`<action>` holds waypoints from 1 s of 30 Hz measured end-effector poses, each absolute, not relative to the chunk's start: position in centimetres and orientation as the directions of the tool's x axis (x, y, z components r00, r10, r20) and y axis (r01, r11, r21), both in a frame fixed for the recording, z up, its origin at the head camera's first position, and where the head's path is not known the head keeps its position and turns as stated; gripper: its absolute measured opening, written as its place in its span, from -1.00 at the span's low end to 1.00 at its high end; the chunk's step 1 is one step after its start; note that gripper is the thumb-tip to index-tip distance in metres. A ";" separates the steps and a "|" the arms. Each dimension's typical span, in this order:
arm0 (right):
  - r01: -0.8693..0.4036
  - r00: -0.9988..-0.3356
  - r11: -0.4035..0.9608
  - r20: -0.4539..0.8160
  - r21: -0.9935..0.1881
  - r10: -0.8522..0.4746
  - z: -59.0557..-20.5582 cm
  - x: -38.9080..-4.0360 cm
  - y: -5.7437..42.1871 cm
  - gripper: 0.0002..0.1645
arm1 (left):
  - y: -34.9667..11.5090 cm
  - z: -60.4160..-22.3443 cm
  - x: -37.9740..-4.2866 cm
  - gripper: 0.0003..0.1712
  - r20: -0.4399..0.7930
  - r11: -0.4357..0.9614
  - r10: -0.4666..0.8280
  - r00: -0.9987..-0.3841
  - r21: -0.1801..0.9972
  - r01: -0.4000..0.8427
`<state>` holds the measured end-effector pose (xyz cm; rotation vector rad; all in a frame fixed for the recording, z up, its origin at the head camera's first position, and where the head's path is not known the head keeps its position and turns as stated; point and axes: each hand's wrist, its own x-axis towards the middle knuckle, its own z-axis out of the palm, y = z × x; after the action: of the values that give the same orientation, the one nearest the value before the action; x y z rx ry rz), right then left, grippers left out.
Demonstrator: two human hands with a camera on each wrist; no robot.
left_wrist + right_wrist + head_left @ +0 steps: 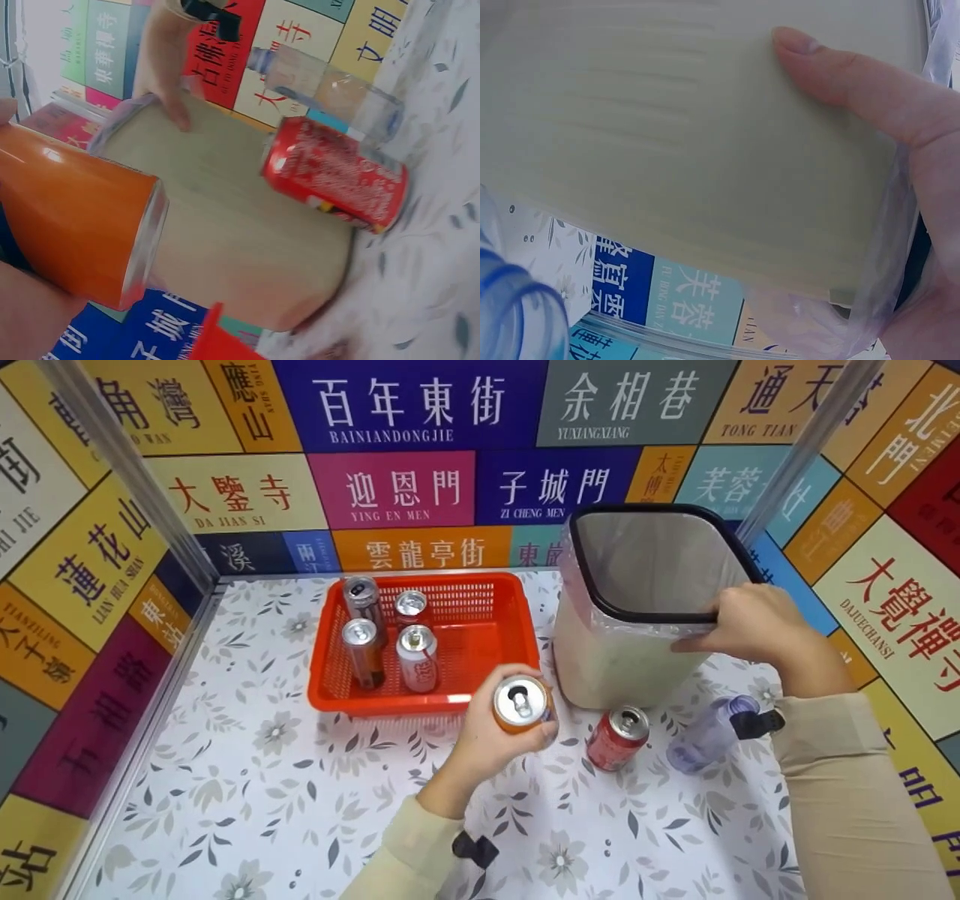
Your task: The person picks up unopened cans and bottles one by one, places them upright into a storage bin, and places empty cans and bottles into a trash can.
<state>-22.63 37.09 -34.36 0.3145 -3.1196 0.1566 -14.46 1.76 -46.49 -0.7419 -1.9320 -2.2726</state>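
My left hand (478, 739) grips an orange soda can (520, 703) upright by its side, its opened top facing up. In the left wrist view the can's orange wall fills the left edge. My right hand (757, 626) holds the black rim of a pale trash bin (630, 664) lined with a clear plastic bag. The thumb lies along the bin's outer wall in the right wrist view, while the fingers are hidden inside the rim. A red soda can (617, 739) stands in front of the bin, and a clear purplish bottle (705, 739) is to its right.
A red plastic basket (480, 641) stands left of the bin with several cans upright in its left half, among them a white-and-red can (418, 660). Colourful sign-patterned panels (405, 487) wall in the back and sides of the floral-covered table (300, 787).
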 end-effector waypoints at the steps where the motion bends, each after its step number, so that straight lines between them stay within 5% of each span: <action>1: -0.199 -0.980 0.974 0.011 -0.104 -0.199 -34.3 -22.7 37.1 -0.32 | 1.6 -45.9 -14.7 -0.36 0.409 -0.204 0.246 -0.879 0.908 0.366; 21: -0.197 -0.980 0.972 0.006 -0.126 -0.198 -34.3 -22.7 37.6 -0.30 | 1.9 -35.2 -18.9 -0.35 0.549 -0.292 0.210 -0.809 0.825 0.484; 30: -0.193 -0.981 0.970 0.004 -0.146 -0.194 -34.4 -22.8 37.4 -0.26 | 4.0 -31.8 -20.7 -0.39 0.525 -0.402 0.224 -0.821 0.817 0.413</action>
<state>-22.84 37.42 -34.38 0.3075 -3.1288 0.2301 -20.66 4.01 -31.76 -0.8875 -1.6448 -2.3741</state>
